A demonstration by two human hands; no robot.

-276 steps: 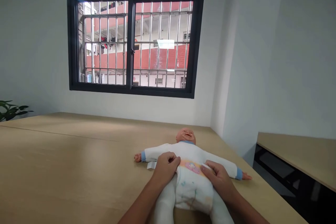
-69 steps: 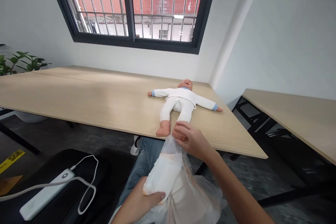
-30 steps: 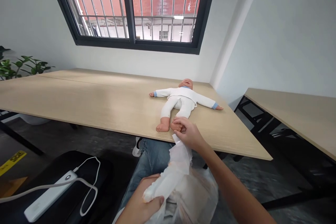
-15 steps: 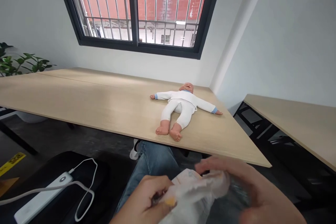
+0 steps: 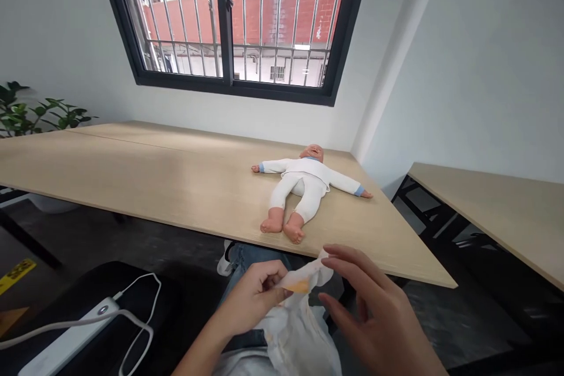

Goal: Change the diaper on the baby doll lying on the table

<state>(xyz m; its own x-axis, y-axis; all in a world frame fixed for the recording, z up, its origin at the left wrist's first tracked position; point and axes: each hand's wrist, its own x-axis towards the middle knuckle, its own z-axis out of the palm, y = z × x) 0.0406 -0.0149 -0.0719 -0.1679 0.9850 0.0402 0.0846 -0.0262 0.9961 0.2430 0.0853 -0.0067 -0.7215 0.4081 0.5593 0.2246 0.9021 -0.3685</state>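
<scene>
My left hand [image 5: 259, 294] is closed on a white diaper [image 5: 302, 332], pinching it by the upper edge beside an orange-yellow tab. The crumpled diaper hangs down over my lap. My right hand [image 5: 370, 305] is at the other side, thumb and fingers apart, its fingertips close to or touching the raised white edge. On the table ahead lies a baby doll [image 5: 304, 182] on its back, arms spread and bare feet toward me. It wears a white outfit with blue cuffs and collar.
The wooden table [image 5: 176, 182] has its near edge just ahead of my knees. A second table [image 5: 493, 200] stands at the right. At my left a white power strip [image 5: 70, 335] with cables lies on a black seat [image 5: 132, 288]. A plant [image 5: 39, 114] is at the far left.
My right hand has turned and spread its fingers, now beside the diaper's raised edge. The diaper hangs more unfolded, with its tab in plainer view. The doll lies as before.
</scene>
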